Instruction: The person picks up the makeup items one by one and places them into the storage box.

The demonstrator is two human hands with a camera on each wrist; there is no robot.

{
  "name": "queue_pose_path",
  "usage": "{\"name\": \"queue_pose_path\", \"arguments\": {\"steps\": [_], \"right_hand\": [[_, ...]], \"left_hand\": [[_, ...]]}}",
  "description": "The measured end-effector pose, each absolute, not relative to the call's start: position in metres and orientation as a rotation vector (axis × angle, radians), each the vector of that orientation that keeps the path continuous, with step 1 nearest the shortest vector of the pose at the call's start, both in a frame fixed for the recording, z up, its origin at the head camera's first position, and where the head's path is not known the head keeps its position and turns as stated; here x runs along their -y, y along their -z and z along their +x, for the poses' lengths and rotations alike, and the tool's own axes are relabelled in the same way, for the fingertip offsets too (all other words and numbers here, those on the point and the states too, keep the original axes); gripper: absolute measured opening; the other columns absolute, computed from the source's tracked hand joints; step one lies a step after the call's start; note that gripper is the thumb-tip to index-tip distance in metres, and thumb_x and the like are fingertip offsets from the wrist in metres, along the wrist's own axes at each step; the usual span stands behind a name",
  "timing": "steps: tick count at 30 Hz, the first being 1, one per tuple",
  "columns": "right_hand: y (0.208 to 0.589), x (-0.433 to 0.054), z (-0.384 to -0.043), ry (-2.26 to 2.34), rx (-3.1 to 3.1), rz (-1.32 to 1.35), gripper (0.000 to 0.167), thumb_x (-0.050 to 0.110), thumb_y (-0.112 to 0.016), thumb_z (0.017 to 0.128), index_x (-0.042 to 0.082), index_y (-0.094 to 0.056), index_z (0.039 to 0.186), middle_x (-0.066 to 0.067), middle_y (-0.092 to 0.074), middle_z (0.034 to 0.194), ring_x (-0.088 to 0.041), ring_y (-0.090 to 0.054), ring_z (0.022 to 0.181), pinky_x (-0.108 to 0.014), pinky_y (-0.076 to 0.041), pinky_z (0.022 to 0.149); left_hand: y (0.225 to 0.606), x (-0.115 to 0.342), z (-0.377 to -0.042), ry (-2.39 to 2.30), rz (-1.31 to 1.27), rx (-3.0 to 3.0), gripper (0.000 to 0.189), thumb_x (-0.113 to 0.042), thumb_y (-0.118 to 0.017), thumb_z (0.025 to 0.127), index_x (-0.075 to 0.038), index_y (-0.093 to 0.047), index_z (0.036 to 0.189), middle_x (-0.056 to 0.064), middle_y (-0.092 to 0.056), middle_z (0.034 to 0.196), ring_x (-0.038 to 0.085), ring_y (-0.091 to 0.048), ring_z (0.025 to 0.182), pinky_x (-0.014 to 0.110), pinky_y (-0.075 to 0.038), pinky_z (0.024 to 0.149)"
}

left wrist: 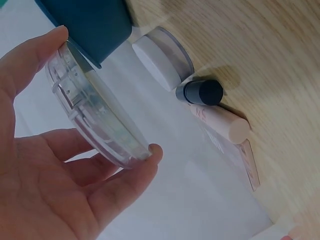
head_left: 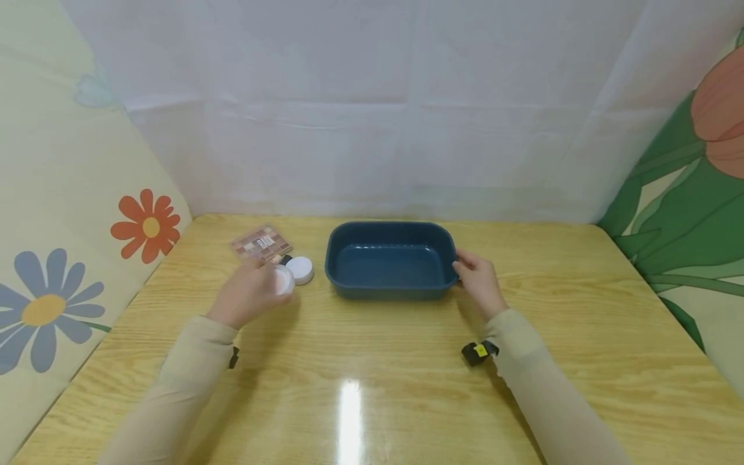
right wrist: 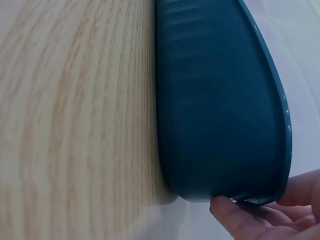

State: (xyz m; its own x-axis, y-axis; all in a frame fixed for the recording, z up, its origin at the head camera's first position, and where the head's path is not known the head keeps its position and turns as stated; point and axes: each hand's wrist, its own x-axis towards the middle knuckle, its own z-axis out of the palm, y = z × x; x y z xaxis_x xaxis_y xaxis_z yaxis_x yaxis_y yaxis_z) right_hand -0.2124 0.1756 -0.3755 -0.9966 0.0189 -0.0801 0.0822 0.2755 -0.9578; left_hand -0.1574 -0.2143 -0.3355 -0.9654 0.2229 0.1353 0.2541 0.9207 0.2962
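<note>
Dark blue plastic bin (head_left: 389,271) is set on the tabletop (head_left: 407,361), long axis left to right from the person's side; taken as landmark. Left grip (head_left: 244,294): clear round case (left wrist: 97,112) is pinched by its edge between thumb and fingers, held tilted and off the tabletop. Case is located left of the bin, not touching it. Key relation, as judged: bin lies to the right of the left grip, roughly along its own long axis; bin's left end is nearer to that hand. Right grip (head_left: 481,282): bin's right end is pinched at the rim. White-lidded jar (head_left: 300,268) is stood just left of the bin, between bin and case as seen from the head. Black tube (left wrist: 202,92) and pink tube (left wrist: 222,124) are placed left of the bin, beyond the jar; checked card (head_left: 256,242) is laid farther left. Case contents can't be made out.
</note>
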Motion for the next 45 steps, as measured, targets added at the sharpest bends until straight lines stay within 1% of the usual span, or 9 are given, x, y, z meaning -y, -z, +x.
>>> {"name": "queue_pose_path", "arguments": {"steps": [3, 7, 10, 14, 21, 29, 36, 41, 45], "right_hand": [[0.376, -0.176, -0.212, 1.855, -2.467, 0.103, 0.044, 0.002, -0.041, 0.102, -0.009, -0.035, 0.144, -0.028, -0.045, 0.14, -0.031, -0.053, 0.119, -0.014, -0.052, 0.078], [0.376, -0.177, -0.212, 1.854, -2.473, 0.104, 0.044, 0.002, -0.041, 0.102, -0.009, -0.035, 0.144, -0.029, -0.045, 0.14, -0.03, -0.053, 0.118, -0.014, -0.052, 0.078], [0.376, -0.176, -0.211, 1.845, -2.476, 0.09, 0.044, 0.002, -0.041, 0.102, -0.009, -0.034, 0.144, -0.029, -0.045, 0.14, -0.031, -0.054, 0.118, -0.015, -0.052, 0.077], [0.375, -0.176, -0.211, 1.852, -2.465, 0.079, 0.044, 0.002, -0.041, 0.103, -0.009, -0.034, 0.145, -0.028, -0.044, 0.14, -0.033, -0.053, 0.119, -0.016, -0.053, 0.078], [0.373, -0.175, -0.21, 1.867, -2.454, 0.077, 0.044, 0.001, -0.04, 0.103, -0.009, -0.034, 0.144, -0.028, -0.044, 0.14, -0.035, -0.051, 0.121, -0.017, -0.053, 0.079], [0.374, -0.175, -0.21, 1.878, -2.443, 0.085, 0.044, 0.002, -0.04, 0.103, -0.009, -0.034, 0.145, -0.029, -0.044, 0.14, -0.035, -0.052, 0.121, -0.016, -0.053, 0.08], [0.374, -0.175, -0.21, 1.884, -2.436, 0.077, 0.044, 0.002, -0.04, 0.103, -0.009, -0.033, 0.145, -0.029, -0.045, 0.14, -0.035, -0.053, 0.12, -0.016, -0.053, 0.078], [0.375, -0.174, -0.21, 1.888, -2.447, 0.079, 0.044, 0.001, -0.04, 0.103, -0.01, -0.034, 0.144, -0.029, -0.045, 0.14, -0.034, -0.053, 0.119, -0.015, -0.053, 0.078], [0.375, -0.173, -0.21, 1.891, -2.469, 0.09, 0.043, 0.0, -0.042, 0.102, -0.01, -0.036, 0.143, -0.03, -0.045, 0.139, -0.034, -0.052, 0.119, -0.016, -0.053, 0.077]], "left_hand": [[0.337, 0.212, -0.158, 0.487, -0.373, 2.98, 0.055, -0.024, -0.077, 0.078, 0.017, -0.059, 0.111, 0.029, -0.058, 0.096, 0.031, -0.054, 0.074, 0.046, -0.051, 0.066], [0.337, 0.211, -0.158, 0.469, -0.387, 2.973, 0.06, -0.024, -0.077, 0.078, 0.017, -0.057, 0.116, 0.031, -0.059, 0.101, 0.032, -0.054, 0.076, 0.046, -0.051, 0.066], [0.337, 0.209, -0.159, 0.452, -0.414, 2.965, 0.058, -0.024, -0.077, 0.077, 0.017, -0.057, 0.113, 0.03, -0.061, 0.1, 0.032, -0.054, 0.076, 0.046, -0.051, 0.065], [0.335, 0.207, -0.159, 0.456, -0.431, 2.963, 0.048, -0.024, -0.077, 0.078, 0.013, -0.059, 0.102, 0.024, -0.061, 0.092, 0.029, -0.054, 0.07, 0.043, -0.05, 0.06], [0.331, 0.201, -0.162, 0.481, -0.415, 2.982, 0.044, -0.025, -0.076, 0.078, 0.009, -0.057, 0.098, 0.021, -0.059, 0.091, 0.025, -0.052, 0.066, 0.037, -0.045, 0.053], [0.329, 0.195, -0.163, 0.504, -0.413, 2.987, 0.043, -0.027, -0.076, 0.078, 0.008, -0.057, 0.096, 0.016, -0.058, 0.086, 0.025, -0.052, 0.065, 0.038, -0.046, 0.055], [0.328, 0.191, -0.162, 0.481, -0.441, 2.958, 0.047, -0.028, -0.076, 0.079, 0.01, -0.059, 0.101, 0.023, -0.061, 0.099, 0.027, -0.054, 0.069, 0.042, -0.048, 0.061], [0.329, 0.189, -0.163, 0.503, -0.442, 2.95, 0.043, -0.027, -0.077, 0.078, 0.008, -0.058, 0.095, 0.019, -0.06, 0.092, 0.027, -0.053, 0.067, 0.043, -0.048, 0.061], [0.33, 0.186, -0.164, 0.523, -0.432, 2.971, 0.043, -0.028, -0.077, 0.078, 0.007, -0.058, 0.094, 0.016, -0.058, 0.087, 0.026, -0.053, 0.067, 0.041, -0.049, 0.061]]}}
